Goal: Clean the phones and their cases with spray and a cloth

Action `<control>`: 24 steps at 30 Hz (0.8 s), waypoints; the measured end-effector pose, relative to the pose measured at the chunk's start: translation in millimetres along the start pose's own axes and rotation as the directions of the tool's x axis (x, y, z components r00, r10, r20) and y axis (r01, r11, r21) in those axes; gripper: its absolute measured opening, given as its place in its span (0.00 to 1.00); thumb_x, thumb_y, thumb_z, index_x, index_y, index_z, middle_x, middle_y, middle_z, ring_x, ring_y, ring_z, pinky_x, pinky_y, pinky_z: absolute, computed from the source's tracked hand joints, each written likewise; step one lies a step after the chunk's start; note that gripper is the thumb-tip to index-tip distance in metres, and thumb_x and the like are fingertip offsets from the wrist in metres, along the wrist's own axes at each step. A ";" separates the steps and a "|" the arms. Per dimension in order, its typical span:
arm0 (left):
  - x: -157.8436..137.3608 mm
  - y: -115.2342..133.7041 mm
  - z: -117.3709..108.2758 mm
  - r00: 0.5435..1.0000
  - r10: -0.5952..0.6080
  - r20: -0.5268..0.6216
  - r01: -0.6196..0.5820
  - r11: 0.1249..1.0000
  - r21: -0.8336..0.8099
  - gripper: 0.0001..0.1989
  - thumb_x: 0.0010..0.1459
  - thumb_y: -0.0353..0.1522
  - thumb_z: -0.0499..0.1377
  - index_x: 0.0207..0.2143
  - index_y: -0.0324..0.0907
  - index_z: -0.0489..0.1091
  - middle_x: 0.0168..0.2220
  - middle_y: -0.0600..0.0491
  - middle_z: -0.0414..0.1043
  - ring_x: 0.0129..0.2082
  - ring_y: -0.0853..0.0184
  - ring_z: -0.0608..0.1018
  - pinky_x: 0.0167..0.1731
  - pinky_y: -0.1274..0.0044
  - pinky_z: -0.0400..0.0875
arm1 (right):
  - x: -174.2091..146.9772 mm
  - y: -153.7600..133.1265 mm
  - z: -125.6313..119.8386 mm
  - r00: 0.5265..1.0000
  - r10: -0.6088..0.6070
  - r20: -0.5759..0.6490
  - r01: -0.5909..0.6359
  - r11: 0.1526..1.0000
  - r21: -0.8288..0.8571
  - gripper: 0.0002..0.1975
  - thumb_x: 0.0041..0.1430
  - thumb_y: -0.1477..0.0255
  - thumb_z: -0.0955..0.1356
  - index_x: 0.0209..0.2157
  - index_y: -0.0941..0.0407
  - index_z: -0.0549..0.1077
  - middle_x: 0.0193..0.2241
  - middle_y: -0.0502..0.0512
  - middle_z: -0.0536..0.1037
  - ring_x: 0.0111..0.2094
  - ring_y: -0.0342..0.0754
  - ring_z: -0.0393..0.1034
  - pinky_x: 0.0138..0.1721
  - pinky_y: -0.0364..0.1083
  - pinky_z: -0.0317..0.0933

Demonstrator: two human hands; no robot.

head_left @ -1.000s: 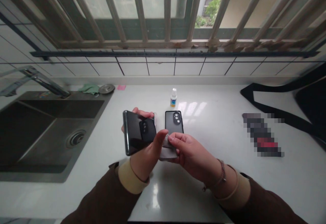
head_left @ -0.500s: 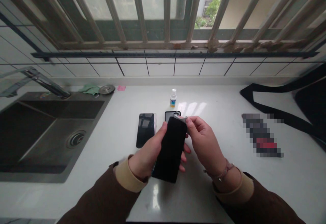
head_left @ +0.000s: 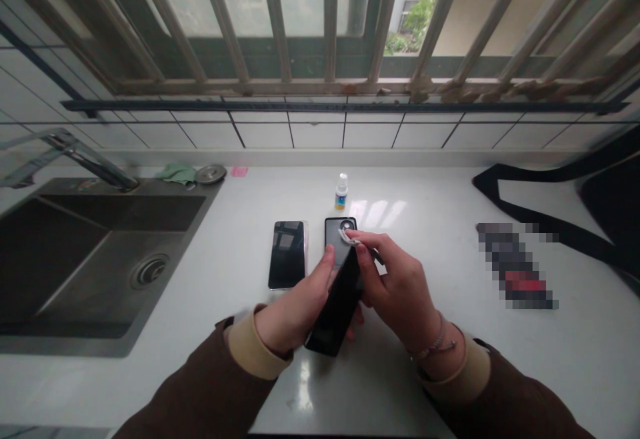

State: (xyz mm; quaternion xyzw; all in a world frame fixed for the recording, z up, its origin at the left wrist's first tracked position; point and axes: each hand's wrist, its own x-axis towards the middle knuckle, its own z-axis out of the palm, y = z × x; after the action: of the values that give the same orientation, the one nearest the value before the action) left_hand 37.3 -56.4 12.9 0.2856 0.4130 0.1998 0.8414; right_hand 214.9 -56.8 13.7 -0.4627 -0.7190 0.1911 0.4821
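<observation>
A black smartphone (head_left: 336,316) is tilted in my left hand (head_left: 295,302), the thumb along its left edge and the fingers underneath. My right hand (head_left: 393,279) pinches a small grey-white cloth (head_left: 349,238) against the phone's top edge. Behind the phone, a black phone case (head_left: 341,226) with a round camera ring lies on the counter, partly hidden by my hands. Left of it lies another dark-screened phone (head_left: 287,256) with a clear edge at its right. A small white spray bottle (head_left: 341,192) with a blue and yellow label stands farther back.
A steel sink (head_left: 115,292) with a faucet (head_left: 95,162) takes up the left side. Near it lie a green cloth (head_left: 177,173), a round metal drain cover (head_left: 211,174) and a pink scrap (head_left: 239,172). At right are a black strap (head_left: 545,212) and a blurred-out dark item (head_left: 517,266).
The phone has turned in my left hand, so its screen looks narrower. My right hand has shifted the cloth along the top edge, and more of the case behind shows.
</observation>
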 end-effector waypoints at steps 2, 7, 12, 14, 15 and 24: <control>0.6 -1.4 0.7 1.000 0.003 -0.018 -0.004 0.998 -0.059 0.44 0.71 0.64 0.40 0.50 0.36 0.79 0.27 0.45 0.78 0.21 0.64 0.79 0.23 0.76 0.73 | 0.1 1.5 0.4 0.995 -0.104 -0.004 0.104 0.994 -0.019 0.12 0.75 0.75 0.66 0.54 0.50 0.77 0.54 0.58 0.86 0.59 0.56 0.81 0.62 0.58 0.75; -3.9 -0.3 6.8 0.995 0.065 0.069 -0.042 0.954 -0.298 0.41 0.73 0.62 0.43 0.54 0.37 0.78 0.30 0.47 0.78 0.22 0.64 0.78 0.25 0.74 0.74 | -2.4 2.0 3.4 0.935 -0.341 0.099 0.342 0.940 0.003 0.12 0.73 0.80 0.67 0.52 0.52 0.75 0.51 0.56 0.87 0.64 0.55 0.76 0.72 0.64 0.63; -9.1 9.1 15.8 0.977 0.179 0.112 -0.086 0.823 -0.561 0.34 0.78 0.54 0.44 0.56 0.36 0.77 0.32 0.46 0.79 0.29 0.63 0.82 0.37 0.72 0.78 | -4.0 -3.7 2.7 0.884 -0.426 0.194 0.418 0.905 0.084 0.11 0.72 0.80 0.67 0.51 0.53 0.75 0.50 0.54 0.87 0.61 0.52 0.78 0.75 0.63 0.58; -10.4 12.9 18.6 0.984 0.157 0.082 -0.072 0.776 -0.627 0.32 0.79 0.50 0.45 0.49 0.34 0.78 0.31 0.47 0.78 0.29 0.65 0.82 0.38 0.75 0.78 | -4.0 -6.4 1.8 0.870 -0.449 0.201 0.435 0.893 0.115 0.10 0.71 0.80 0.68 0.50 0.54 0.75 0.51 0.55 0.87 0.60 0.51 0.79 0.75 0.61 0.58; -10.9 14.4 19.6 0.989 0.137 0.059 -0.067 0.764 -0.641 0.32 0.80 0.49 0.45 0.44 0.34 0.79 0.29 0.47 0.78 0.28 0.66 0.81 0.36 0.76 0.77 | -4.1 -7.8 1.5 0.861 -0.465 0.205 0.447 0.885 0.130 0.10 0.71 0.80 0.68 0.49 0.54 0.75 0.50 0.55 0.88 0.59 0.50 0.79 0.75 0.61 0.57; -10.4 21.2 17.8 0.964 0.114 -0.239 -0.231 0.804 -0.548 0.35 0.79 0.50 0.45 0.43 0.32 0.81 0.35 0.41 0.83 0.32 0.63 0.84 0.37 0.75 0.81 | -6.8 -20.9 -0.5 0.738 -0.605 0.299 0.576 0.795 0.189 0.08 0.68 0.78 0.68 0.46 0.56 0.77 0.47 0.52 0.89 0.55 0.50 0.82 0.76 0.54 0.56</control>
State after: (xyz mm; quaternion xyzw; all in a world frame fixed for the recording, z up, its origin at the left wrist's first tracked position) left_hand 43.5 -51.8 41.4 0.0363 0.3863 0.4171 0.8219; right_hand 206.0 -73.1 25.5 -0.1494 -0.8926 0.1359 0.4032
